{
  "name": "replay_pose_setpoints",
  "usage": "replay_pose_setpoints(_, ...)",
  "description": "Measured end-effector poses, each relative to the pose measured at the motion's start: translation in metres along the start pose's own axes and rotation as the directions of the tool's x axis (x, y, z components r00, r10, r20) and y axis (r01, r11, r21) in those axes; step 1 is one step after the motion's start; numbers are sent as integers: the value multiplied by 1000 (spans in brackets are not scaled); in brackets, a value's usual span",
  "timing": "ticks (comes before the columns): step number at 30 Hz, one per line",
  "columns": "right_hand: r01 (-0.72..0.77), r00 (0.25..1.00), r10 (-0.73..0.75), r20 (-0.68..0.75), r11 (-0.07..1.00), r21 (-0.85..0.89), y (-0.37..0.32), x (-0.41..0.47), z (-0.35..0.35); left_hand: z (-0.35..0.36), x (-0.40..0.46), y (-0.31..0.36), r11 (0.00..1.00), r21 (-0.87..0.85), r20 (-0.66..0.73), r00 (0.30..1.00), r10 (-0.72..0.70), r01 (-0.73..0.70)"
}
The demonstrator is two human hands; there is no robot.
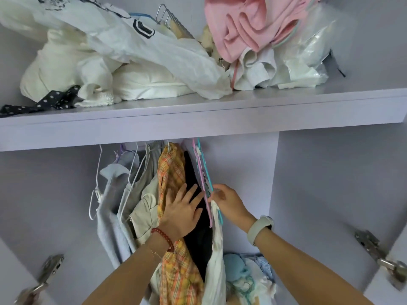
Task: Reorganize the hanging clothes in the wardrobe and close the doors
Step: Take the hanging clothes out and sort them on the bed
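Clothes are hanging bunched under the shelf, straight ahead of both hands. Left of the left hand, pale garments on white wire hangers are dangling loosely; a shove could be knocking one off its hook. That hand is lying flat, fingers straight, pressing the orange plaid shirt and black garment aside. Just beside it, the right hand is pinching the pink and blue hangers, whose white cloth is hanging slack and risking slipping free.
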State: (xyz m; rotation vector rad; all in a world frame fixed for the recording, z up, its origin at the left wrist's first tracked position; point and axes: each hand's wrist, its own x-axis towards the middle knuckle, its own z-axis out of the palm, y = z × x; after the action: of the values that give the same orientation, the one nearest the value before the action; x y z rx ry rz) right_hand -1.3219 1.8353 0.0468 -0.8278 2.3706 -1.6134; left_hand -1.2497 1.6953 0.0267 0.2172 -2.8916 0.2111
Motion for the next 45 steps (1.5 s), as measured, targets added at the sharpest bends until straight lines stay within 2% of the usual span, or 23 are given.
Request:
replay_pose_setpoints(2,0,1000,-1,-17,1000,-13,3,8,2,11,-2,-7,1000,-3,41,999,-7,7)
replay_pose_setpoints(4,3,996,-7,-93,999,-41,5,13,0,17,-3,-13,1000,-15,49,999,5,-4)
replay_pose_setpoints(10,19,978,-50,-202,988,-153,9,20,-11,22,1,-8,994,-72,-10,997,82,-82)
replay_pose_setpoints(14,28,945,-75,-318,989,-148,5,19,-20,19,9,-4,987,-87,-24,991,132,-133)
replay_pose_setpoints(18,33,906,-81,-416,992,-121,7,7,-36,17,9,0,984,-123,-84,990,115,-125)
replay_pose_setpoints(22,54,900,-120,-420,985,-166,15,-27,-50,11,8,8,976,-202,-95,993,65,-83)
replay_pose_setpoints(26,43,901,-149,-408,966,-257,42,-86,-59,6,1,19,918,-383,-192,981,31,-105)
replay_pose_setpoints(31,-74,836,-106,-538,951,-302,72,-160,-78,1,-16,56,787,-552,-341,936,89,-276)
replay_pose_setpoints(33,-124,810,-95,-579,937,-326,79,-190,-86,4,-21,77,725,-611,-360,927,103,-318)
replay_pose_setpoints(37,-274,731,0,-683,916,-294,91,-259,-99,22,-33,126,538,-810,-168,971,168,-233)
replay_pose_setpoints(39,-348,677,17,-736,888,-300,93,-298,-104,41,-40,149,494,-857,-20,968,250,-145)
replay_pose_setpoints(42,-408,587,-61,-808,840,-359,80,-357,-107,66,-52,183,511,-854,150,897,416,-94)
replay_pose_setpoints(45,-464,507,-162,-846,777,-426,59,-414,-114,80,-68,225,475,-863,154,806,572,-172)
